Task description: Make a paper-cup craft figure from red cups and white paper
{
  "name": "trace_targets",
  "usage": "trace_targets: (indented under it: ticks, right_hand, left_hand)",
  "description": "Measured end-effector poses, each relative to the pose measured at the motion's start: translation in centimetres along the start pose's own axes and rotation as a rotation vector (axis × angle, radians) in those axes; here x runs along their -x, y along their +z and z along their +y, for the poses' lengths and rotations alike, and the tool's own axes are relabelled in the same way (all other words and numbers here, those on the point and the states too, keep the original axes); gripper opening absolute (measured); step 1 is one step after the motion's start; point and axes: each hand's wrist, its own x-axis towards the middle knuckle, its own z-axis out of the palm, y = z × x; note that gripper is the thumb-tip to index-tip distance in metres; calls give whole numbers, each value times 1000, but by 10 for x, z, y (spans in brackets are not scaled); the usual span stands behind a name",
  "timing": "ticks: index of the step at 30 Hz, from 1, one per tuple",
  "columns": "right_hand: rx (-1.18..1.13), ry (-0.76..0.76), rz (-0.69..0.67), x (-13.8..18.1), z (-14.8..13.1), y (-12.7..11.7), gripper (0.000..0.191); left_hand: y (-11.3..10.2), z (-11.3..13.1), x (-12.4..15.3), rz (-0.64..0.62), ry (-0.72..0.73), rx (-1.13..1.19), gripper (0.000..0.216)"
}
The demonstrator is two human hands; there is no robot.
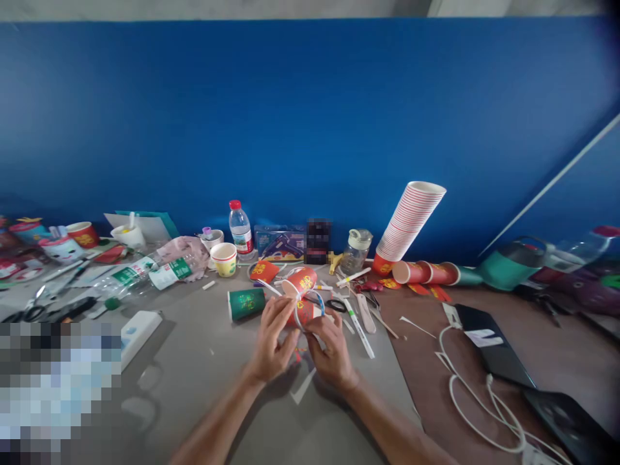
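Both my hands are together over the middle of the table, around a thin white-and-blue ring [320, 301] that looks like a paper strip. My left hand [275, 341] is closed on the ring's left side, thumb and fingers bent inward. On its lower right side, my right hand [334, 350] pinches it. Red paper with gold print [307, 312] shows through the ring; whether it is held or lies behind is unclear. A red paper cup [303, 280] lies just beyond my fingers. To the left, a green paper cup [246, 305] rests on its side.
A tall leaning stack of paper cups [411, 223] stands by the blue partition [310, 129]. Markers [359, 329], scraps and black-handled scissors [335, 305] lie close by. Plastic bottles [241, 231] and a power strip [138, 332] are leftward; a phone [496, 345] and cable are rightward.
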Motion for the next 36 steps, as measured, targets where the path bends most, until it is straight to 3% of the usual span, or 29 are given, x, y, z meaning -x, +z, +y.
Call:
trace_targets:
  ticks: [4,8,14,16,19,22,26,30,36]
  right_hand:
    - [65,4,53,1,-2,1,20]
    - [89,33,65,2,-1,0,19]
    - [-88,67,45,5,-3,-6,12]
    - [-217,172,69,5,-5,-7,7]
    - [-572,491,145,3,-4,-6,10]
    - [-978,754,227,-3,0,-5,20]
    - [-1285,841,215,-12,4,-9,22]
    - [-1398,899,123,-15,6,-13,24]
    - [-1381,890,56,-10,11,-12,26]
  left_hand:
    - [5,1,1,8,74,-111,56]
    - [6,6,0,43,106,-74,43]
    - [2,5,-3,236,-102,113,10]
    - [-1,3,-4,278,-166,146,14]
    - [-6,2,-7,279,-234,214,31]
    - [-6,7,-7,224,-329,350,29]
    - [-2,10,-3,39,-393,451,29]
    - [0,10,1,-108,-418,547,31]
    - [-2,17,-3,-234,-482,624,43]
